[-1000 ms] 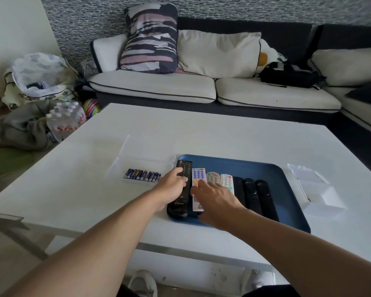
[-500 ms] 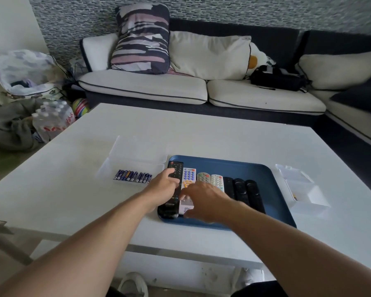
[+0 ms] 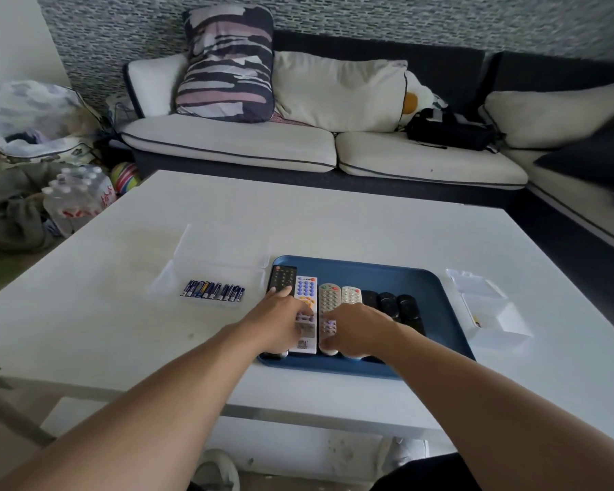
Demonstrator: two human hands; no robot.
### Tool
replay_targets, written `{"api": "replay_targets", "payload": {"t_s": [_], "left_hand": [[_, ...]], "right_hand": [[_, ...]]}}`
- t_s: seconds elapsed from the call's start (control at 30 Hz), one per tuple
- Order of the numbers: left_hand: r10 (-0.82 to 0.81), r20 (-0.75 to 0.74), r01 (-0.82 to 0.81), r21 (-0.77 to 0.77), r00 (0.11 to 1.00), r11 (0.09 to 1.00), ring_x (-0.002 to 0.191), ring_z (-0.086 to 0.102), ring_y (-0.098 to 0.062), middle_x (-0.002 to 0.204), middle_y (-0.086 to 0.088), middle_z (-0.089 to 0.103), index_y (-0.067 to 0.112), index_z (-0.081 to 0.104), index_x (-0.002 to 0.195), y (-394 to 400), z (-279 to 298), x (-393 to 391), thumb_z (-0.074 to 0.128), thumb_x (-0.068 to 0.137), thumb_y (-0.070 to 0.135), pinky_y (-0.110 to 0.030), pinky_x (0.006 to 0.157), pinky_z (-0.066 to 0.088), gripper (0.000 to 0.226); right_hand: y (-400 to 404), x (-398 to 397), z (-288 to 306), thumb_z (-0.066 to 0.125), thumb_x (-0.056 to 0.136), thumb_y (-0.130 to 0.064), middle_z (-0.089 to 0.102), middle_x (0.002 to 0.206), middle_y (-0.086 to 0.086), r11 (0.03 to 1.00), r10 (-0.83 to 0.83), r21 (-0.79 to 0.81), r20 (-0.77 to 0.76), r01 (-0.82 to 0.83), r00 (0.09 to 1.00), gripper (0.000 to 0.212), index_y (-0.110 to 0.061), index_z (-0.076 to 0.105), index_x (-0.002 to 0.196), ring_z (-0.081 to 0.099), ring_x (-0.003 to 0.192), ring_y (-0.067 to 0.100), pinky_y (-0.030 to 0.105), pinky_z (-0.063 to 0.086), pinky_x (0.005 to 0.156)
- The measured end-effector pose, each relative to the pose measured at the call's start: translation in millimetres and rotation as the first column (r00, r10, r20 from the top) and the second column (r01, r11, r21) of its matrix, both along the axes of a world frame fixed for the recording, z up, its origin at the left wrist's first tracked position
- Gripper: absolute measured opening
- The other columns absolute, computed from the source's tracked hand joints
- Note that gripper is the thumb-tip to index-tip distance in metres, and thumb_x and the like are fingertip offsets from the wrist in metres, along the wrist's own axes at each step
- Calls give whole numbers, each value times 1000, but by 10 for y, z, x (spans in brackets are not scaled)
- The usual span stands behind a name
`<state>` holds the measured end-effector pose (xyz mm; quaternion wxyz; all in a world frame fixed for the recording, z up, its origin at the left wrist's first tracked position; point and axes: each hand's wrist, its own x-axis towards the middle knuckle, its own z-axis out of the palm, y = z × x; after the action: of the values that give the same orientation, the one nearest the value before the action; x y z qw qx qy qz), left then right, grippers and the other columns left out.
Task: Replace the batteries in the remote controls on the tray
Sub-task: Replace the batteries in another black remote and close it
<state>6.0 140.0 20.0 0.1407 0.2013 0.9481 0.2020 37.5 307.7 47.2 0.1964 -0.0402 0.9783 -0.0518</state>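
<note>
lay on a blue tray (image 3: 397, 278) at the near middle of the white tabletop (image 3: 334, 221): seven remotes side by side, each with its long axis running from the near edge toward the sofa (image 3: 227, 147), button faces up. from the left: a black remote (image 3: 282, 278), a white remote with blue buttons (image 3: 306, 292), a grey remote (image 3: 329, 299), a short white remote (image 3: 351, 295), then three black remotes (image 3: 392, 304) touching one another.

reached over the near end of the row with both hands. left hand (image 3: 277, 318) rested across the lower part of the black remote and the white remote with blue buttons, fingers curled down onto the latter; could not tell whether actually gripped or only pressed. right hand (image 3: 360, 329) covered the near halves of the grey remote and the short white remote, fingertips bent onto the grey one; grip likewise not clear from this angle.

sat just left of the tray: a clear lidded box (image 3: 210, 278), open, with a row of blue batteries (image 3: 213, 290) standing side by side near its front wall, their long axes also pointing away. stood just right of the tray: a second clear box (image 3: 490, 310), open.

beyond the tabletop: a striped cushion (image 3: 227, 62) upright on the sofa, a black bag (image 3: 447, 131) on the seat, a pack of water bottles (image 3: 78, 196) on the floor at left.
</note>
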Motion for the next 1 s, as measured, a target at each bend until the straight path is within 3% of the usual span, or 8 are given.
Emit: {"api": "replay_targets", "payload": {"t_s": [0.1,0.17,0.33,0.47,0.67,0.77,0.83,1.0], "left_hand": [[-23,-15,23,15,1000,1000,127,52,-22,134,-5,58,28,65,128,-5,0,6,62,84,12,-34,105,44,48],[-17,-34,17,22,999,1000,120,58,-20,130,-3,63,26,67,125,-14,2,-11,62,79,9,-33,98,49,49],[-11,-55,11,-10,998,1000,121,58,-19,131,-1,64,23,66,128,-37,-13,-50,67,81,11,-36,102,48,48],[-18,-48,17,-13,999,1000,123,57,-18,133,1,62,24,64,131,-36,-29,-70,71,83,15,-37,103,46,49],[-21,-40,22,7,999,1000,120,58,-20,132,0,62,24,64,129,-34,-30,-67,67,84,10,-36,100,47,47],[-22,-36,22,10,999,1000,119,58,-21,133,-1,62,24,65,128,-33,-34,-65,62,84,6,-38,100,47,48],[-21,-35,21,14,999,1000,120,57,-21,134,-1,61,25,64,129,-36,-31,-57,62,85,6,-37,100,47,48],[-35,-13,36,86,999,996,103,64,-19,123,2,66,24,68,119,-43,-34,-28,65,82,6,-34,90,52,41]], "right_hand": [[-17,35,-11,66,82,-37,66,114,-3,1000,-11,11,-6,11,1000,40,-29,60,120,64,105,23,32,50,75],[-19,40,8,70,82,-41,66,119,-2,998,-61,-27,-23,60,998,46,-27,58,124,63,106,23,33,52,81],[-74,64,-26,79,70,-60,68,111,-2,988,-145,-56,-53,142,988,67,-22,53,119,63,99,21,32,47,72],[-132,88,-31,82,66,-58,62,96,-4,990,-129,41,-66,131,990,72,-20,50,117,61,89,21,32,44,71],[-204,130,11,78,72,-56,60,99,-2,984,-91,145,-89,103,992,74,-17,48,126,61,94,22,31,40,72],[-239,159,27,76,77,-51,65,108,0,985,-76,149,-101,91,992,68,-15,48,127,65,100,21,30,40,74],[-261,174,32,74,79,-41,67,101,0,985,-104,130,-94,116,990,59,-13,49,124,67,95,20,29,40,72],[-167,90,200,72,77,-39,71,59,-10,944,-279,-144,133,297,951,31,-15,63,93,69,52,5,25,56,70]]}}
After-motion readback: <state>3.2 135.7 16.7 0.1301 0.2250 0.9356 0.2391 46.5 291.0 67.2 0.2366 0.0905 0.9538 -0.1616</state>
